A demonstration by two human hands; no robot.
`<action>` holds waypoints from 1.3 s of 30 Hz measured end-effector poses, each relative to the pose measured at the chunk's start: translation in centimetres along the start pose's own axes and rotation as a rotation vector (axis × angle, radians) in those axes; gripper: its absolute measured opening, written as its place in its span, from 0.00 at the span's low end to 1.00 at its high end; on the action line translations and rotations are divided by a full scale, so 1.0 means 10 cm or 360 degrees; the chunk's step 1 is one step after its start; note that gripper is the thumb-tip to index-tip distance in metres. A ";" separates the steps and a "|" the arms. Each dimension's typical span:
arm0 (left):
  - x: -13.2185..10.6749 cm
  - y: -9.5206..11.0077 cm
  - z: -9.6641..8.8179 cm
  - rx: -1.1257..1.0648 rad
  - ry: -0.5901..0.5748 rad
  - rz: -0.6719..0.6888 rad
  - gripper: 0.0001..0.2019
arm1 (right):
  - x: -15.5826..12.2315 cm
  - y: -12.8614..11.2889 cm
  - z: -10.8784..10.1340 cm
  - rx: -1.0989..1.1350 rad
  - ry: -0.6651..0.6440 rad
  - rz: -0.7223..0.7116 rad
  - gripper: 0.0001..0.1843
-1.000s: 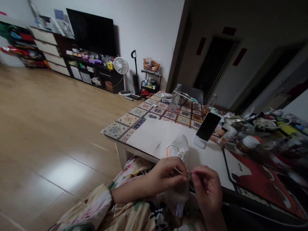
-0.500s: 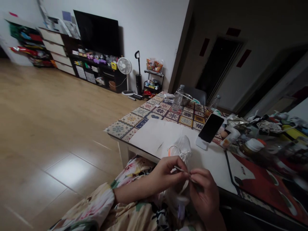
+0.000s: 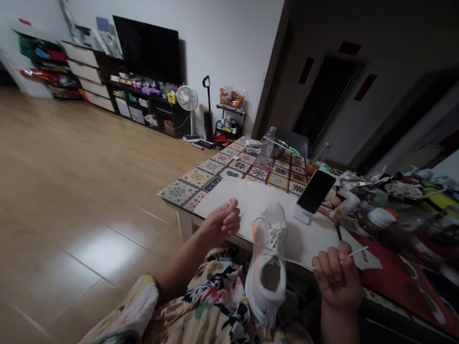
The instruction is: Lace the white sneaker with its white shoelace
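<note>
A white sneaker [image 3: 268, 260] with an orange accent rests between my lap and the table edge, its toe on a white sheet [image 3: 251, 200]. My right hand [image 3: 337, 274] is closed on one white shoelace end [image 3: 355, 252], drawn taut to the right from the eyelets. To the left of the shoe, over the sheet's near edge, my left hand [image 3: 220, 222] is curled with its fingers pinched on the other lace end, which barely shows. The two hands are spread wide apart on either side of the shoe.
A phone [image 3: 314, 191] leans on a stand past the shoe. Bottles, jars and clutter [image 3: 387, 210] crowd the right of the tiled table [image 3: 201, 179]. Two water bottles [image 3: 267, 143] stand at the far end. A red mat [image 3: 398, 277] lies on the right. Wooden floor lies to the left.
My hands were together, pinching the lace over the shoe's opening. They have pulled apart, left hand to the left and right hand to the right, drawing the lace taut and uncovering the shoe.
</note>
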State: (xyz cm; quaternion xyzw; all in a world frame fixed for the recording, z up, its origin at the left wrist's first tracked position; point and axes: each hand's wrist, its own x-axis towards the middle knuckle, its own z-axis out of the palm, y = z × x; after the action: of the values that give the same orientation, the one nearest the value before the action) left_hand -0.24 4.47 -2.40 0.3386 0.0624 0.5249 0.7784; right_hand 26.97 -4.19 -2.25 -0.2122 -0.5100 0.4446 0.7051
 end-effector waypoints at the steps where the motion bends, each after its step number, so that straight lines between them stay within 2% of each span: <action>1: -0.01 0.05 -0.08 0.0085 -0.0069 -0.0027 0.13 | 0.00 0.00 -0.09 0.0011 -0.0088 0.0008 0.14; 4: -0.03 0.11 -0.24 0.0415 -0.0226 -0.0174 0.16 | -0.02 0.01 -0.28 -0.0154 -0.0418 0.0105 0.17; 7: -0.04 0.07 -0.22 0.0827 -0.0369 -0.0487 0.18 | 0.00 0.04 -0.27 -0.0628 -0.0640 0.0281 0.26; 9: -0.05 0.03 -0.14 0.1148 -0.0379 -0.0603 0.20 | 0.04 0.07 -0.18 -0.0949 -0.0667 0.0356 0.28; 11: -0.04 -0.01 -0.06 0.1505 -0.0388 -0.0605 0.22 | 0.07 0.11 -0.10 -0.1166 -0.0641 0.0434 0.26; 13: -0.04 -0.03 -0.01 0.1817 -0.0458 -0.0571 0.22 | 0.07 0.15 -0.06 -0.1284 -0.0624 0.0548 0.26; 15: -0.04 -0.03 -0.01 0.1975 -0.0531 -0.0614 0.21 | 0.05 0.17 -0.06 -0.1323 -0.0608 0.0683 0.27; 18: -0.04 -0.03 -0.08 0.1892 -0.0575 -0.0761 0.21 | 0.04 0.15 -0.08 -0.1294 -0.0579 0.0865 0.26; 20: -0.04 -0.01 -0.12 0.1777 -0.0594 -0.0777 0.21 | 0.05 0.09 -0.09 -0.1285 -0.0631 0.0899 0.24; 23: -0.04 0.05 -0.13 0.1653 -0.0662 -0.0702 0.21 | 0.08 -0.01 -0.12 -0.1231 -0.0853 0.0799 0.19; 25: -0.04 0.10 -0.09 0.1582 -0.0727 -0.0554 0.20 | 0.08 -0.05 -0.14 -0.1089 -0.0915 0.0687 0.17; 28: -0.03 0.10 0.02 0.1404 -0.0744 -0.0221 0.16 | 0.05 0.01 -0.14 -0.0783 -0.0734 0.0468 0.16; 30: -0.03 0.01 0.10 0.1185 -0.0684 -0.0125 0.14 | 0.02 0.12 -0.07 -0.0553 -0.0563 0.0345 0.16; 33: -0.02 -0.20 0.19 0.0858 -0.0615 -0.0265 0.17 | -0.02 0.29 0.11 -0.0283 -0.0370 0.0257 0.16; 37: -0.01 -0.38 0.24 0.0854 -0.0316 -0.0373 0.21 | -0.03 0.43 0.28 -0.0181 -0.0218 0.0233 0.14; 39: 0.01 -0.38 0.24 0.0882 -0.0261 -0.0389 0.21 | -0.04 0.45 0.30 -0.0152 -0.0197 0.0267 0.15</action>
State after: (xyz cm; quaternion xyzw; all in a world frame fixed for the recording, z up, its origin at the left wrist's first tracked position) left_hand 3.84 2.57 -2.81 0.5691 0.1803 0.3614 0.7162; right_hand 22.40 -2.68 -4.64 -0.2596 -0.5537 0.4896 0.6216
